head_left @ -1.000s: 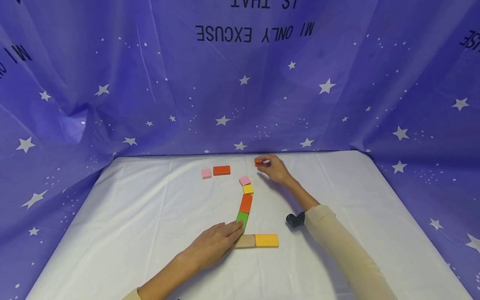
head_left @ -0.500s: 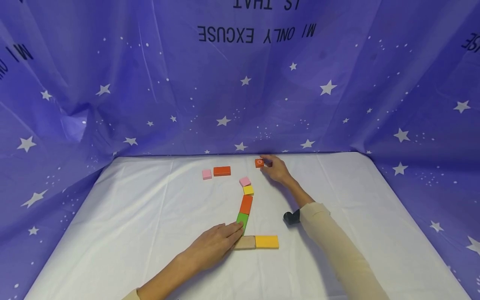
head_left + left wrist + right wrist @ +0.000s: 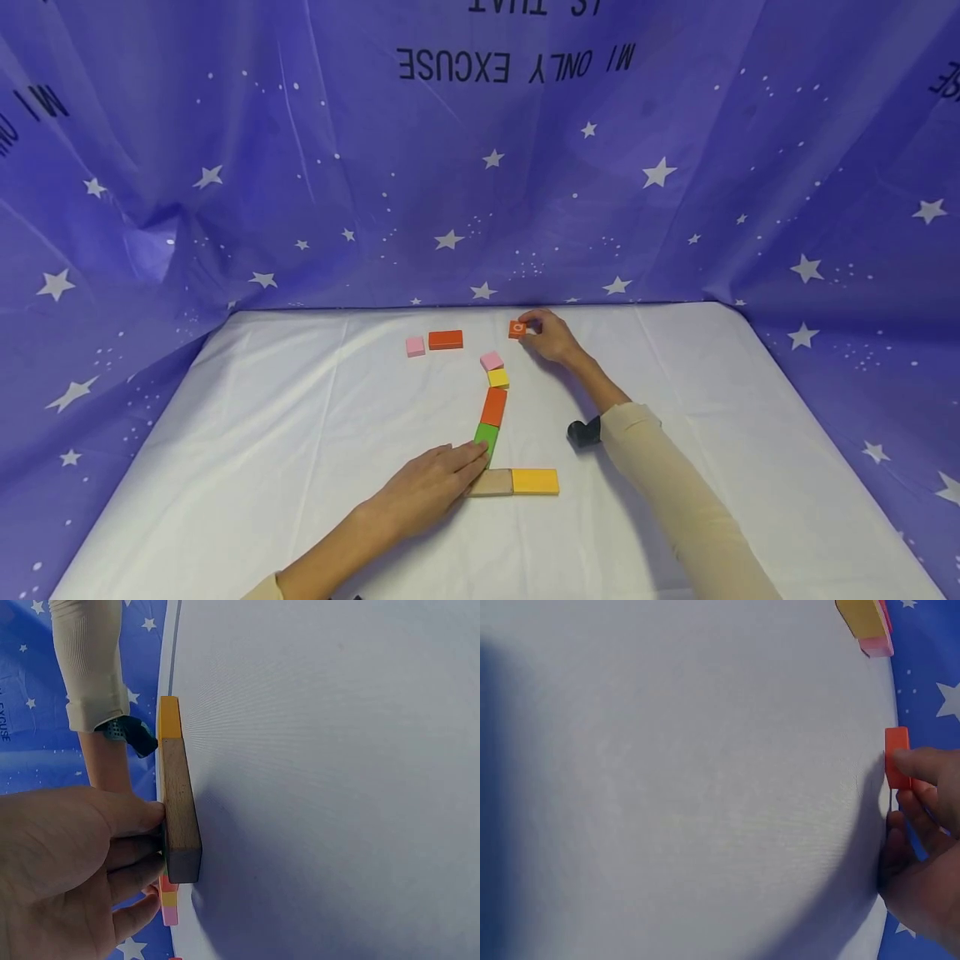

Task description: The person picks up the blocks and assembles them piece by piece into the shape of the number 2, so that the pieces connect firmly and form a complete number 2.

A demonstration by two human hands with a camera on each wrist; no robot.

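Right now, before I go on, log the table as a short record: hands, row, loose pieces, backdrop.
Left hand: fingers on green block
Right hand: pinches small red block, circle showing
Row, near to far: green block, middle red block, yellow block, pink block
Near line: brown block, orange block, end to end
Loose, far side: square pink block, long red block
By right sleeve: dark heart-shaped piece
Backdrop: star-print cloth

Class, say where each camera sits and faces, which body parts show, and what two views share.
Head: worn on the head, facing forward and down at the table; left hand, right hand, sleeves show.
Left wrist: on that wrist, facing the wooden block; left hand, right arm show.
Right wrist: likewise, facing a red block; right hand shows.
Shared, head and left wrist: yellow-orange block.
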